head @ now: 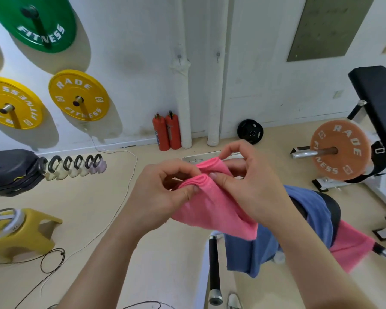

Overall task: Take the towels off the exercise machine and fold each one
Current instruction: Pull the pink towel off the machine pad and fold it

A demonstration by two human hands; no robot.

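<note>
Beneath a gym wall of weight plates [79, 95], left hand [165, 192] and right hand [254, 186] each pinch a narrow grip on the pink towel [214, 210], its length hanging down-right above the blue towel [250, 250] and second pink towel [352, 248] draped on the exercise machine [335, 210].

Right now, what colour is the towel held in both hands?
The held towel is pink; head view.

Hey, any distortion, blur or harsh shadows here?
Head view: wide-angle stretch pulls the green plate oval; yellow plate throws a soft shadow down-right on the wall; left hand, right hand and held pink towel look sharp; no strong glare.
</note>
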